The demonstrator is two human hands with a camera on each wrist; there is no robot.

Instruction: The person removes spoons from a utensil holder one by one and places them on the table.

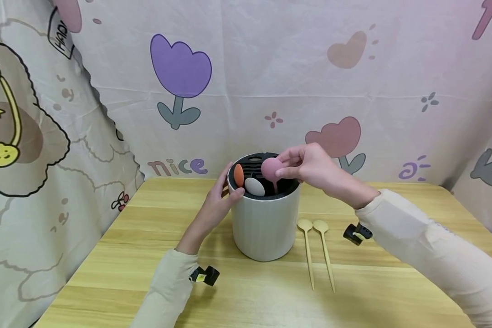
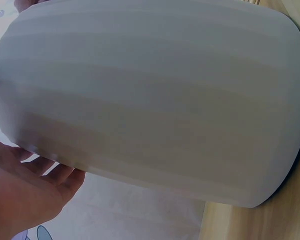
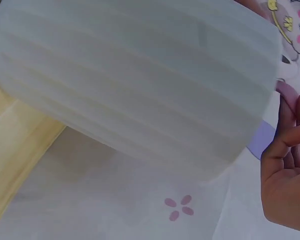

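A white ribbed utensil holder (image 1: 264, 232) with a black slotted insert stands upright on the table. My left hand (image 1: 216, 202) grips its left side near the top, thumb at the rim; in the left wrist view the fingers (image 2: 64, 182) curl along its wall. My right hand (image 1: 311, 167) pinches a pink spoon (image 1: 271, 169) by its round head over the holder. The spoon's thin handle points down into the insert, its lower part hidden. An orange utensil head (image 1: 238, 175) and a white one (image 1: 254, 187) stick up from the holder's left and front.
Two pale yellow spoons (image 1: 305, 224) (image 1: 321, 226) lie side by side on the wooden table (image 1: 127, 278), right of the holder. A patterned cloth (image 1: 250, 59) hangs behind the table and along its left side. Small black cameras (image 1: 205, 275) (image 1: 357, 233) sit at both wrists.
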